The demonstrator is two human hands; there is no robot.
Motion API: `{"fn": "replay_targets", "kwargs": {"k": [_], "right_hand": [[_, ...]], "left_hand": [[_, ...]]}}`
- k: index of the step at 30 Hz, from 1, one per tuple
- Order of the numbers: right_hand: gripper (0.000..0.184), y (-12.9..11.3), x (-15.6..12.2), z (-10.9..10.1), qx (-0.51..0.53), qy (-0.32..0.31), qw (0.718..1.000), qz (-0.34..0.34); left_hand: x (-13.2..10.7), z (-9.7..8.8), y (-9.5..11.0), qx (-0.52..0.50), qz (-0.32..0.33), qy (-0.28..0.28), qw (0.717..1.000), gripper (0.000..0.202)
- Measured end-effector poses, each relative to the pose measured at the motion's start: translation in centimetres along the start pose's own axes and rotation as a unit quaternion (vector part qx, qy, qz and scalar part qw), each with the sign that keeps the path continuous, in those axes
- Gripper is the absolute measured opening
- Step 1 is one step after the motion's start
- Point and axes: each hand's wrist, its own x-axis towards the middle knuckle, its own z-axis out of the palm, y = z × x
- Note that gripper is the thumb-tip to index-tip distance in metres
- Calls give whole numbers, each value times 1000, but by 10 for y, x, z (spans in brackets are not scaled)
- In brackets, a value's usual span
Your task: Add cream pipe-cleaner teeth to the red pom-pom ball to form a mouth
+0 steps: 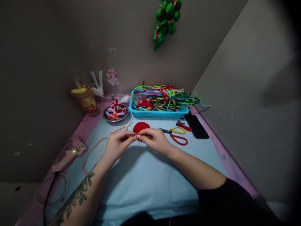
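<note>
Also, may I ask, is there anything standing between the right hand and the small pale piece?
Nothing visible stands between them: the right hand and the left hand both pinch the small pale piece directly. The red round item shows just beyond the hands, not in between.

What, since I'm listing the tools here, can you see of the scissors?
The scissors lie flat on the blue sheet, with dark, metallic-looking blades pointing toward the right hand. The loop handles differ: a yellow loop on the far side and a red loop nearer the person, standing apart. How far the blades are open is hard to tell. Neither hand holds them; a red lighter lies by the yellow loop, contact unclear.
</note>
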Motion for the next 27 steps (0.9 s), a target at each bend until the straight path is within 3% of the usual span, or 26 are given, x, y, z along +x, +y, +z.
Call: {"fn": "replay_targets", "kwargs": {"k": [3,7,10,15,18,21,27], "right_hand": [[12,2,0,0,-58,52,993,-89],[17,5,-2,-2,-126,97,964,-214],[20,5,-4,-3,-183,99,946,-249],[20,7,-7,-2,-257,119,915,-288],[22,8,-7,1,-254,104,916,-292],[21,9,-6,4,-212,80,937,-267],[15,5,-2,0,-70,46,991,-101]], "left_hand": [[2,-1,-3,-14,-44,3,999,20],[4,-1,-8,-96,-118,3,988,32],[5,-1,-11,-148,-150,-20,977,35],[4,-1,-13,-201,-185,-8,962,40],[3,1,-10,-150,-147,-43,977,34],[2,2,-6,-91,-101,-62,989,26],[3,-3,-5,-20,-12,-7,1000,20]]}}
